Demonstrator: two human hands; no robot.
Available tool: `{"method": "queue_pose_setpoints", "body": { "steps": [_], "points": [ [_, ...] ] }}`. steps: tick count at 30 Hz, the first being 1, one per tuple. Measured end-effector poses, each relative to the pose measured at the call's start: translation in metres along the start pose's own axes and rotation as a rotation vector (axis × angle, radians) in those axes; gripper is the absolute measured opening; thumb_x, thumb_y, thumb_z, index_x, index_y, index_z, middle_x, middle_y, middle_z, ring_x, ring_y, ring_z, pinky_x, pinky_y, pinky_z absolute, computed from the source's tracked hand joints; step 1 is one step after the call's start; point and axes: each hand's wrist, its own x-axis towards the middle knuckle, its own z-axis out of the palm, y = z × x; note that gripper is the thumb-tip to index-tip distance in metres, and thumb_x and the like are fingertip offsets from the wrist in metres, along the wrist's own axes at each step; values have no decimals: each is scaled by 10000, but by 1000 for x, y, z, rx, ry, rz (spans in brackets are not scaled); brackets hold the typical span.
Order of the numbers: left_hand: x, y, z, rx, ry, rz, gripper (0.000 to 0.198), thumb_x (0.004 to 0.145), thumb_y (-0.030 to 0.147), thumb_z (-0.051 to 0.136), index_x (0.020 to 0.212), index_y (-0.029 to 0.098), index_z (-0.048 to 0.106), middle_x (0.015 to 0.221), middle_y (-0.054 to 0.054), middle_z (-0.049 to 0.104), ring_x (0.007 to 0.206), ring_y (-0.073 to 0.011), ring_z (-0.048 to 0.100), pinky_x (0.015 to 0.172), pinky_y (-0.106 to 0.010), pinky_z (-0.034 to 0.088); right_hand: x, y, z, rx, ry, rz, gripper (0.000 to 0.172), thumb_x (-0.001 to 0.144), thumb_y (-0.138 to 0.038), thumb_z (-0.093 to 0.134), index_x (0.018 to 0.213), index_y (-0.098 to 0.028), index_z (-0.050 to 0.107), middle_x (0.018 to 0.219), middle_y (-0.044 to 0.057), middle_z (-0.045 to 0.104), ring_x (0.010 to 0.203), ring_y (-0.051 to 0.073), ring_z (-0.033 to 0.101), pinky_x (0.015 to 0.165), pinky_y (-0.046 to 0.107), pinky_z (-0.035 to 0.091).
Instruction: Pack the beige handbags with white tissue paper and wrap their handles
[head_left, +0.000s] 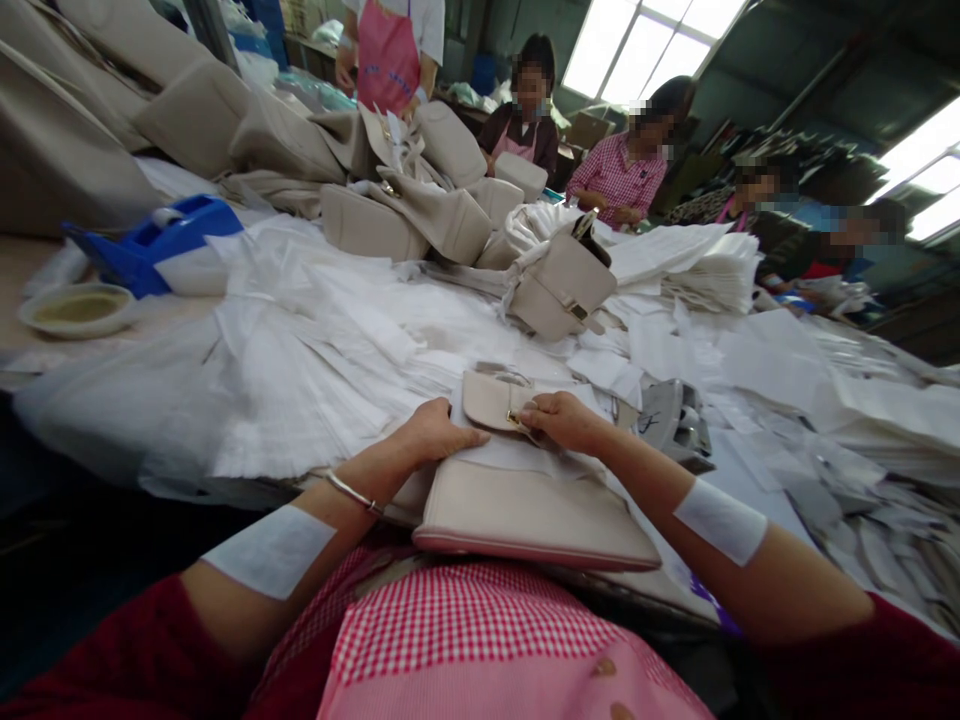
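A beige handbag [532, 505] lies in front of me at the table's edge, its broad side toward my body. Its flap [487, 398] with a small gold-coloured clasp is at the far end, and a white sheet [510, 457] lies over the bag beside it. My right hand [564, 420] is closed, pinching the flap by the clasp. On the other side, my left hand [441, 432] grips the bag's edge, thumb on top, the other fingers mostly hidden. Just right of my right hand stands a grey tape dispenser [673, 422].
Piles of white tissue paper [300, 350] spread over the table. Another beige bag [562, 285] sits beyond my hands, with more beige bags [375, 222] heaped behind. At left are a blue tape dispenser [161, 245] and a shallow bowl [77, 308]. Several people work across the table.
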Motion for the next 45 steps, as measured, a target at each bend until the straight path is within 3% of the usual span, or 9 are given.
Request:
{"method": "queue_pose_setpoints", "body": {
  "steps": [10, 18, 23, 27, 34, 45],
  "points": [
    [3, -3, 2, 59, 29, 8, 683, 550, 621, 754, 1024, 143, 638, 1065, -124, 711, 913, -283, 671, 751, -318, 534, -7, -5, 11, -211, 66, -233, 353, 944, -313, 461, 645, -173, 583, 738, 37, 559, 713, 146, 529, 706, 259, 405],
    [4, -6, 7, 17, 39, 27, 611, 579, 577, 759, 1011, 160, 646, 1015, -92, 729, 877, -261, 688, 710, -286, 538, -20, -9, 35, -323, 169, -335, 294, 954, -245, 487, 820, -116, 715, 868, 111, 621, 869, 203, 561, 865, 304, 432],
    [4, -8, 7, 13, 41, 25, 628, 575, 586, 763, 1020, 158, 651, 1040, -105, 728, 906, -277, 685, 720, -296, 536, -21, -10, 27, -322, 87, -380, 275, 946, -260, 496, 866, -134, 726, 915, 112, 623, 905, 208, 557, 886, 316, 428],
    [5, -7, 6, 13, 35, 17, 663, 570, 610, 752, 1036, 149, 648, 1066, -116, 722, 934, -291, 677, 734, -312, 531, -13, -7, 9, -157, 17, -269, 330, 937, -321, 478, 730, -159, 677, 826, 60, 595, 787, 164, 550, 766, 277, 428],
    [2, -5, 4, -6, 22, 6, 681, 561, 628, 746, 1029, 143, 649, 1068, -130, 718, 955, -308, 667, 722, -326, 520, -12, 3, 0, 67, 90, -24, 405, 859, -519, 497, 647, -179, 557, 615, -16, 504, 606, 129, 446, 570, 263, 341],
    [1, -3, 3, 15, 4, -4, 697, 560, 639, 741, 1035, 141, 633, 1067, -120, 709, 910, -283, 667, 700, -305, 502, -8, 5, 2, 163, 104, 34, 387, 802, -517, 549, 599, -191, 505, 545, -27, 498, 539, 112, 426, 526, 254, 322]
  ]
}}
